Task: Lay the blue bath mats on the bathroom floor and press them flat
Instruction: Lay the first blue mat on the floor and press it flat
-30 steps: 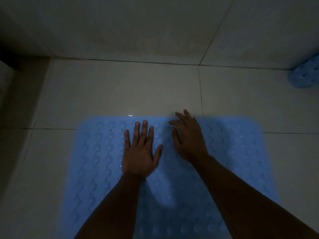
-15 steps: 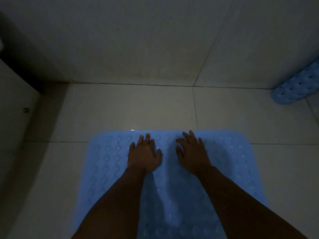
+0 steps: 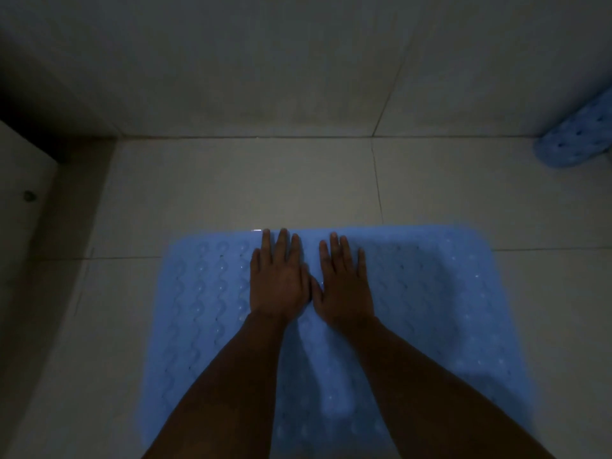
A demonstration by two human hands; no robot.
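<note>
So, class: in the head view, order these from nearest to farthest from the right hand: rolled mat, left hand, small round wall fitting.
1. left hand, right beside it, thumbs almost touching the right hand.
2. rolled mat, far right corner.
3. wall fitting, far left.

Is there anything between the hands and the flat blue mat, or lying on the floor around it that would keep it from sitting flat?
Nothing visible. The left hand and right hand lie palm-down directly on the mat, near its far edge. The floor tiles around it look bare. A second mat lies apart by the wall.

Pale tiled floor (image 3: 231, 193), flat blue bath mat (image 3: 430, 309) on it, rolled blue mat (image 3: 576, 140) far right
</note>
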